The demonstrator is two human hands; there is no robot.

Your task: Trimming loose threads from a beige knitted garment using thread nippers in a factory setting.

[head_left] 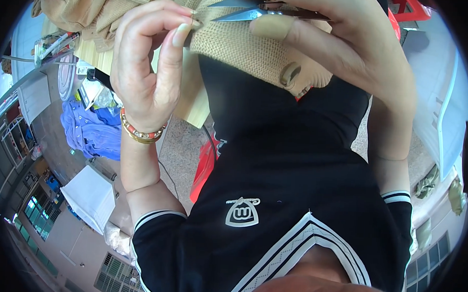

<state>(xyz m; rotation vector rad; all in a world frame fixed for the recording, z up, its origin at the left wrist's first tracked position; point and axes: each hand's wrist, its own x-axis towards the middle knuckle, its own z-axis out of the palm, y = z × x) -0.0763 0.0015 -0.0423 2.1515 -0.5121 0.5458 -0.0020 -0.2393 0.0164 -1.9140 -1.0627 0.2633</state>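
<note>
The right hand [348, 46] wraps its fingers around snips [242, 14] over tan knitted cloth [243, 50] on the lap. The left hand [149, 64] has fingertips nearly touching; I can't tell if they pinch anything.

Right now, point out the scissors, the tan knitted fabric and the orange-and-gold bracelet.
Scissors [245, 14]: head view, on the lower blade.
Tan knitted fabric [247, 48]: head view, on the flat stretch below the blades.
Bracelet [141, 134]: head view, on the front of the band.
</note>
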